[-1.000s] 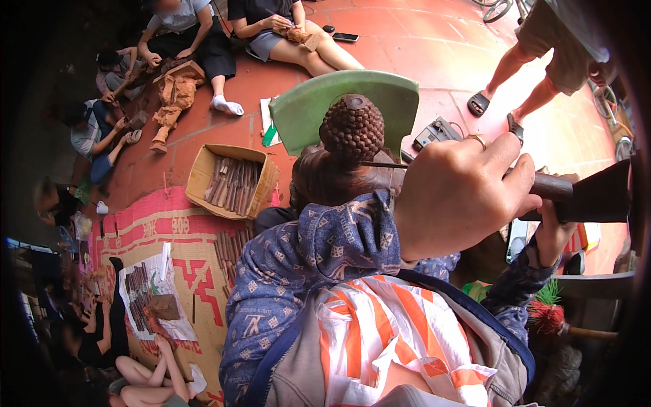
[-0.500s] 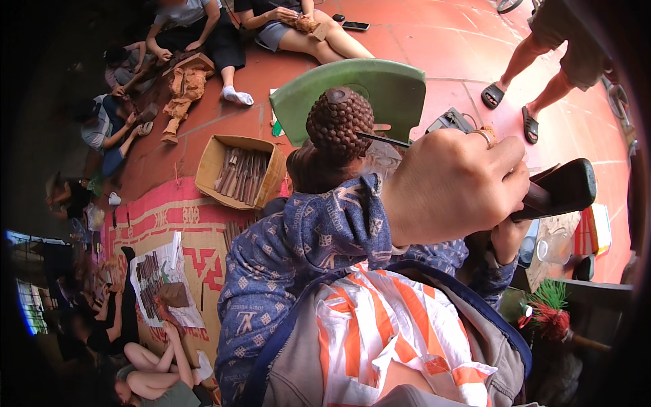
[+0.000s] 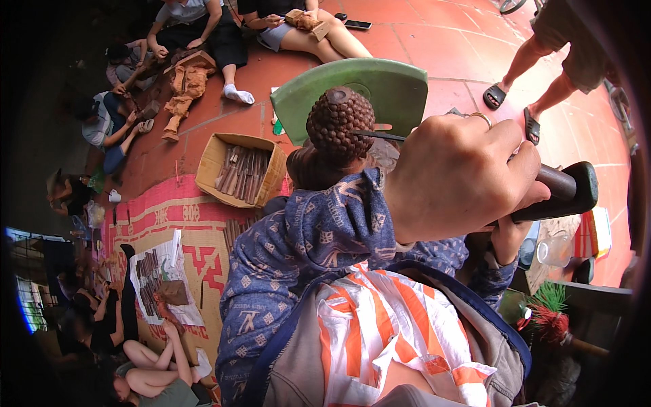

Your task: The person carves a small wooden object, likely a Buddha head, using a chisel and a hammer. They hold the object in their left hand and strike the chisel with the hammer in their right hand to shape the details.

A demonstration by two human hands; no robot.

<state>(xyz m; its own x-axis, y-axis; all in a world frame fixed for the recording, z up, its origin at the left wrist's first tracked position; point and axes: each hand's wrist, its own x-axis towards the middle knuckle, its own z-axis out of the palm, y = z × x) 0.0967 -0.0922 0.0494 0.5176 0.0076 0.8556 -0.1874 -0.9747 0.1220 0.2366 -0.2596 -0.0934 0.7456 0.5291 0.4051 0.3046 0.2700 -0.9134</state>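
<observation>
The right hand (image 3: 461, 173) is closed in a fist around a dark wooden mallet handle (image 3: 563, 193), fingers wrapped fully over it, a ring on one finger; the thick dark end juts out to the right of the grip. From the left of the fist a thin dark chisel blade (image 3: 376, 135) points at a brown carved wooden head with a knobbly, bead-textured crown (image 3: 339, 122), its tip touching the crown's right side. The carving stands just left of the fist and above the blue patterned sleeve (image 3: 325, 230) (the forearm crosses in front of its lower part). The left hand (image 3: 505, 237) shows only partly below the mallet, under the right fist; whether its grip is closed on anything cannot be told. Behind the carving stands a green plastic stool (image 3: 393, 85) on the red tiled floor (image 3: 441, 27). To the left lies an open cardboard box of wooden tools (image 3: 241, 169), beside a red-patterned woven mat (image 3: 196, 244).
</observation>
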